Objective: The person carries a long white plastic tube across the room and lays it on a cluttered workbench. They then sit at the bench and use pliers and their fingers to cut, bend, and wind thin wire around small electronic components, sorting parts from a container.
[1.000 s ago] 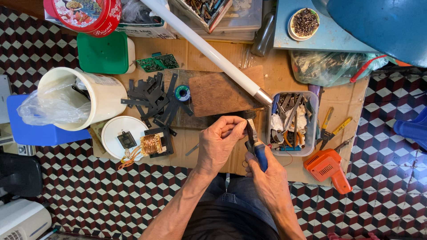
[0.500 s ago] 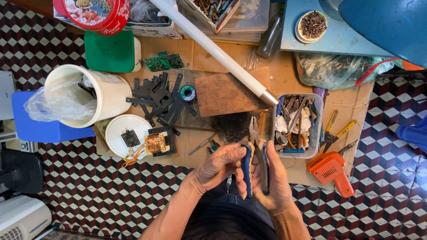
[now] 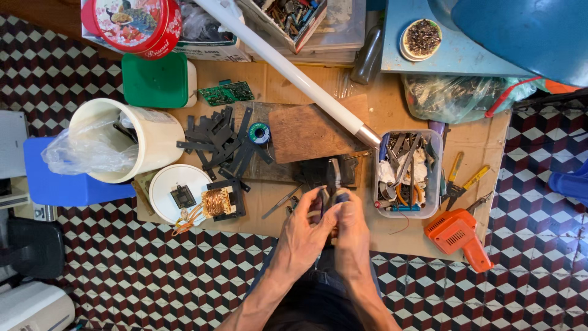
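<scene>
Even, fairly bright light falls from above, leaving only soft, short shadows under the white pipe [image 3: 288, 70] and the bucket [image 3: 144, 132]. Focus is sharp mid-frame; the edges bend slightly, and the clear plastic bag [image 3: 456, 95] shows mild glare.

The pliers [image 3: 332, 178] stand between the left hand [image 3: 304, 230] and the right hand [image 3: 352, 227]. Right of them is the parts tray [image 3: 405, 175], and further right the soldering gun [image 3: 458, 236]. Left of the hands lies the copper coil [image 3: 219, 202], beside the round lid [image 3: 177, 193]. Behind the lid stands the bucket [image 3: 122, 138].
</scene>
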`<state>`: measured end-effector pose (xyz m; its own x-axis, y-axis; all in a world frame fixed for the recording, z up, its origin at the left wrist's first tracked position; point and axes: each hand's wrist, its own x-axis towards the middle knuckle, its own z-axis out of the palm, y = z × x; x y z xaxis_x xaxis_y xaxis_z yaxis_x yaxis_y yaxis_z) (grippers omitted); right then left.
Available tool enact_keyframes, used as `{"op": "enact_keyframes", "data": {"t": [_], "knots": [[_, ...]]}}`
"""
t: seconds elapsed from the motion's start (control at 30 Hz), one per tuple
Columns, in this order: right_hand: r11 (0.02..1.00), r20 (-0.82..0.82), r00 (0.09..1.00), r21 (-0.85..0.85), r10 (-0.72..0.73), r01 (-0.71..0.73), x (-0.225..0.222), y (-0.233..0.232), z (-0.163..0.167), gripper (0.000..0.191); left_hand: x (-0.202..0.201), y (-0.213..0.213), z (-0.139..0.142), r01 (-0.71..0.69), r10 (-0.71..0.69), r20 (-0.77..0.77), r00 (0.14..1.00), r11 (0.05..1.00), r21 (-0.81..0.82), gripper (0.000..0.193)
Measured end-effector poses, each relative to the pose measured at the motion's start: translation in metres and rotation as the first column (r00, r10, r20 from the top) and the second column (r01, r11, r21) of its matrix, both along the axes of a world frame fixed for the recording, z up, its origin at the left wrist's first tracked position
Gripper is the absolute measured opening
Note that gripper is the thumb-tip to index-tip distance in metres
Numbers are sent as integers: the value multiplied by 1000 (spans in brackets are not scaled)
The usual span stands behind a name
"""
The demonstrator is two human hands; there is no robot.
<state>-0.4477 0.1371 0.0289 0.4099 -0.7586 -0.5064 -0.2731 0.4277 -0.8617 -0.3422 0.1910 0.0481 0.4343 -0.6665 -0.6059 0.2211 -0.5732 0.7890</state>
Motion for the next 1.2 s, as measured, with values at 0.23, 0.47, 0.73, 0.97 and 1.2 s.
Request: {"op": "enact_keyframes", "data": {"t": [0.23, 0.47, 0.73, 0.97, 1.2], "knots": [[956, -249, 942, -134, 224, -262, -1, 6, 16, 98, -9, 17, -5, -144, 146, -275, 950, 989, 26, 66], [934, -292, 951, -301, 104, -194, -51, -16, -17, 48, 26, 11, 6, 5, -52, 264, 963, 985, 173, 49], [686, -829, 544, -469, -125, -557, -102, -95, -126, 30, 57, 11, -29, 213, -11, 851, 525, 970, -119, 66], [677, -824, 548, -485, -142, -554, -96, -96, -100, 18, 64, 18, -44, 269, -183, 856, 484, 962, 54, 79], [940, -421, 906, -288, 47, -183, -65, -33, -9, 21, 55, 17, -48, 243, -212, 886, 413, 963, 117, 75]]}}
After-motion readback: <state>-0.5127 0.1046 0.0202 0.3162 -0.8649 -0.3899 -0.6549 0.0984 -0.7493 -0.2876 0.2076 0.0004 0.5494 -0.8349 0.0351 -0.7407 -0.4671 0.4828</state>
